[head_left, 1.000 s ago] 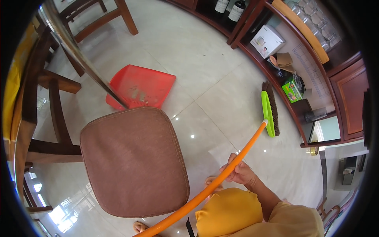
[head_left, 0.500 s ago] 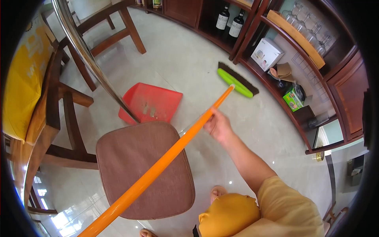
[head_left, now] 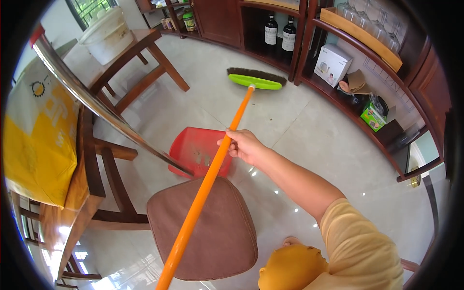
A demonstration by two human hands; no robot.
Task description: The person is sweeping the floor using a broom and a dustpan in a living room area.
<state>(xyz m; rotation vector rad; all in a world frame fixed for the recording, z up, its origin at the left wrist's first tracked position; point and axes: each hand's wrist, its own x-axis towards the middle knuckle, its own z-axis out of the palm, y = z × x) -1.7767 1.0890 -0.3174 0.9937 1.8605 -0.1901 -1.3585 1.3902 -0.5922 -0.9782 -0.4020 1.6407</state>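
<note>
My right hand point(head_left: 244, 146) is closed round the orange handle of a broom point(head_left: 200, 195), partway up its length. The broom's green head with dark bristles point(head_left: 253, 81) lies out on the tiled floor before the cabinet. Left of my hand a red dustpan point(head_left: 186, 145) rests on the floor with some debris in it. Its long, shiny metal handle point(head_left: 108, 113) slants up to the left, with no hand on the part I see. The broom handle crosses over the dustpan's edge and a brown-cushioned seat point(head_left: 203, 237). My left hand is out of view.
Wooden chairs point(head_left: 121, 188) stand on the left, one beside a yellow-and-white bag point(head_left: 43, 150). A white tub point(head_left: 106, 36) sits farther back. Along the far and right side runs a dark wood cabinet point(head_left: 217, 21) with bottles point(head_left: 270, 34), glasses point(head_left: 360, 17) and a white box point(head_left: 332, 64).
The broom head has swept left and away from the right-hand shelves, my right hand moving left with the handle. The view has shifted, so the dustpan and seat appear farther right and lower.
</note>
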